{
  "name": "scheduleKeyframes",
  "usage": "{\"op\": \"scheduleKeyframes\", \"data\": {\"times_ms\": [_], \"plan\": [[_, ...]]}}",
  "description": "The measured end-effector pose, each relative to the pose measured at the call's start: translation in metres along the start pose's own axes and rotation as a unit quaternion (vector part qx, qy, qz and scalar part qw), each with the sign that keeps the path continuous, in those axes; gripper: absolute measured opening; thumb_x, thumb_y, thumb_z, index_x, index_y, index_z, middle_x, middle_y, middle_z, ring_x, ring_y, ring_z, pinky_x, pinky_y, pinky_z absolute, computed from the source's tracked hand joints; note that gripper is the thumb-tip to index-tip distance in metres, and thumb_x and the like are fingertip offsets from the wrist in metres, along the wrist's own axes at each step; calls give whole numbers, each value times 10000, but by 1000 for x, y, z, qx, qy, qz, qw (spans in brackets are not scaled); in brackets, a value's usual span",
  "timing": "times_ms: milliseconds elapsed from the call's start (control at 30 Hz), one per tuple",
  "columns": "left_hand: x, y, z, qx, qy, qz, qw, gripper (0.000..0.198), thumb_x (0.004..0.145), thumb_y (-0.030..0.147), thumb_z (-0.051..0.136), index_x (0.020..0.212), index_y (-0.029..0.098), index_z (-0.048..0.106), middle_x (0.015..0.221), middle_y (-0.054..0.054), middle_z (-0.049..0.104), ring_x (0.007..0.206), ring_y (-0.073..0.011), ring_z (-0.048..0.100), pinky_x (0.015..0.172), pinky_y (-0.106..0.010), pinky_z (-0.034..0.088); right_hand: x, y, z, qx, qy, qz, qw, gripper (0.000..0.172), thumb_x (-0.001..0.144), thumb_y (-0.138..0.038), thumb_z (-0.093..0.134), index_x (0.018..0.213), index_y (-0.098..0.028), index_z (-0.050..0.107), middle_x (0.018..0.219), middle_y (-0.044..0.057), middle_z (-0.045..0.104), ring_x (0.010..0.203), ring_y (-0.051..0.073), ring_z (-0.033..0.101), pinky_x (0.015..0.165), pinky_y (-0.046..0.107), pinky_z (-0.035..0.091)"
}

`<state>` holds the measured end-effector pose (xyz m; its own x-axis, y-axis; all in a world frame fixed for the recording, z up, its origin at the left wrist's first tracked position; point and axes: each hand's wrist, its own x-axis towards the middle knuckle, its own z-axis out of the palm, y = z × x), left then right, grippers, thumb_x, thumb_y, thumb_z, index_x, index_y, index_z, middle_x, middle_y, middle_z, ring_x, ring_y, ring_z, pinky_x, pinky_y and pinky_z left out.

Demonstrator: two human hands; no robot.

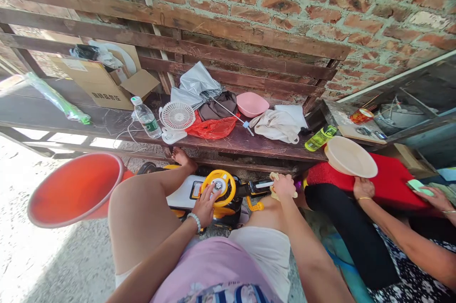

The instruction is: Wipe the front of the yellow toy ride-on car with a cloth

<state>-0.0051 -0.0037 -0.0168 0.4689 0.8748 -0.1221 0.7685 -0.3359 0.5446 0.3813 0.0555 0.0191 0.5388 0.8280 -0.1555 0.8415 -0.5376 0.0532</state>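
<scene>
1. Showing the right hand (284,186) clenched around a pale rag (274,185), with the rag pressed onto the black bar of a yellow-and-black toy ride-on car (217,194), parked on the ground between the knees. Fingers (287,182) firmly closed on the cloth.
2. Placed on the hub of the yellow steering wheel (218,188): the left hand (207,206), a beaded bracelet (194,222) at its wrist. Fingers (213,194) curled over the hub, though whether clenched or only resting, impossible to tell.
3. Judged from this view, contact limited to the bar and the wheel hub. White car body (185,192) untouched by either hand, with no visibly finished patch anywhere, and the lower parts of the car out of sight.
4. Partly hidden behind the bare left knee (138,213): the near side of the car. Orange bucket (74,189) lying tilted just beside that knee.
5. Ranged along the wooden worktop (71,113) behind the car: a water bottle (146,117), a small white fan (177,117), a red plastic bag (212,127), a pink bowl (252,104) and a cardboard box (96,82).
6. Off to the right, a second person's hands: one (363,188) on a red cushion (377,184) beneath a cream plate (351,156), the other (427,194) on a green object (418,186).
</scene>
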Motion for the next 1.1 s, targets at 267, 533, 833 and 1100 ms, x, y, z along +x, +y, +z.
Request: {"op": "scheduleKeyframes", "data": {"times_ms": [267,533,833,1100], "plan": [[2,-2,5,-6,23,8,1000,766,798,18,593,1544,168,507,1744,-173,247,1616,-404,205,1291,-611,274,-54,-39,11,176,10,-169,970,314,963,-228,514,1173,-239,748,1237,62,716,1080,192,674,940,280,507],[1,-4,5,-10,24,13,1000,752,816,56,586,1551,192,508,1747,-148,262,1614,-397,222,1294,-625,264,-67,-37,13,180,6,-256,950,376,917,-171,521,1195,-281,749,1271,38,696,1110,182,651,981,272,497],[0,-3,3,7,6,7,1000,811,788,-3,570,1569,196,478,1744,-172,247,1628,-380,188,1281,-607,297,-6,11,11,102,31,21,994,386,969,-337,529,1282,-278,746,1402,140,559,1089,253,650,837,355,533],[1,-4,8,-20,31,6,999,737,826,74,609,1547,193,512,1746,-164,254,1613,-404,219,1288,-637,267,-41,-23,27,217,53,-93,970,362,934,-256,486,1178,-210,750,1250,100,658,1078,216,653,939,324,526]]}}
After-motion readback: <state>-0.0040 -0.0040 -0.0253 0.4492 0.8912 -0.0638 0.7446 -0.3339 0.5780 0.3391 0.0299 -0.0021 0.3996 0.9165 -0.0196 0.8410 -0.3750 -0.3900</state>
